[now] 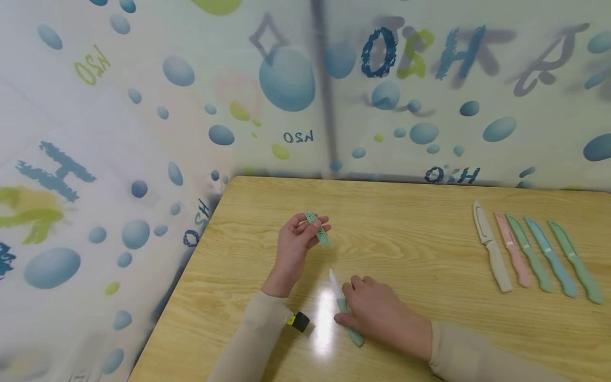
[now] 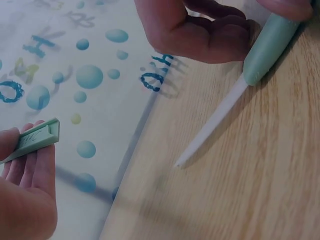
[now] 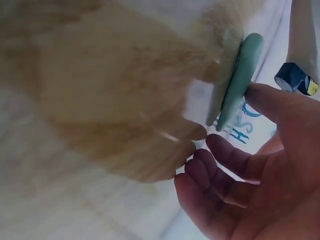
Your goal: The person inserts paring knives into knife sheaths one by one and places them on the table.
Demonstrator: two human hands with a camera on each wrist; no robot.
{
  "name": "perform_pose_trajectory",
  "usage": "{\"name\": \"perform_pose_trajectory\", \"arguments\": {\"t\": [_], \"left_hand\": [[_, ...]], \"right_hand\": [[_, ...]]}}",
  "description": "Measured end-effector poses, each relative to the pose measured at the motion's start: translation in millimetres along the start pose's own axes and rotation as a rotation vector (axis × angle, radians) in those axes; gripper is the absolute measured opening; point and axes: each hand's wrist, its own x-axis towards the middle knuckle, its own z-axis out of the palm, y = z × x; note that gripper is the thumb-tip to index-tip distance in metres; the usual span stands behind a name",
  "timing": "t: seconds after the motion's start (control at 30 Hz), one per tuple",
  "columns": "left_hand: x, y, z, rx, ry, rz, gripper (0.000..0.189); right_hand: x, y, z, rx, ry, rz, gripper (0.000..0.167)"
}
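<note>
My left hand (image 1: 298, 239) is raised over the table, pinching a small light-green knife sheath (image 1: 322, 236) between thumb and fingers. In the left wrist view the open end of that sheath (image 2: 52, 131) faces the right. A paring knife with a green handle (image 1: 355, 337) and a bare white blade (image 1: 335, 284) lies on the table, tip pointing away from me. Over its handle is my right hand (image 1: 382, 310), palm down. In the right wrist view the thumb meets the handle (image 3: 243, 80), while the loosely bent fingers (image 3: 192, 197) stand beside it, not wrapped round.
Toward the right of the wooden table (image 1: 406, 233) lie several sheathed knives in a row: a beige one (image 1: 498, 265), a pink one (image 1: 517, 262), a blue one (image 1: 558, 268) and green ones (image 1: 584, 276). Patterned sheeting (image 1: 286, 143) rises behind the table and at its left.
</note>
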Motion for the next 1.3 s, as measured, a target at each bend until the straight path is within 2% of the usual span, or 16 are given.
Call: {"name": "perform_pose_trajectory", "arguments": {"t": [0.13,0.4,0.7,1.07,1.3], "left_hand": [[0.0,-1.2,0.1,-0.01,-0.002,-0.007,0.015],[-0.2,-4.3,0.8,-0.006,-0.004,-0.007,0.013],[1.5,-9.1,5.1,-0.008,-0.011,-0.008,0.012],[1.2,-13.0,16.8,-0.048,-0.034,-0.057,0.012],[1.8,-18.9,25.4,-0.079,-0.036,-0.093,0.011]], "right_hand": [[0.1,2.2,2.1,-0.041,0.03,0.002,0.041],[-7.5,23.6,-3.7,-0.003,0.07,0.006,0.029],[-19.1,41.9,-11.0,0.065,0.048,0.098,0.025],[-37.1,64.1,-15.5,0.033,0.073,0.196,0.018],[-45.8,74.9,-19.1,0.066,0.081,0.227,0.018]]}}
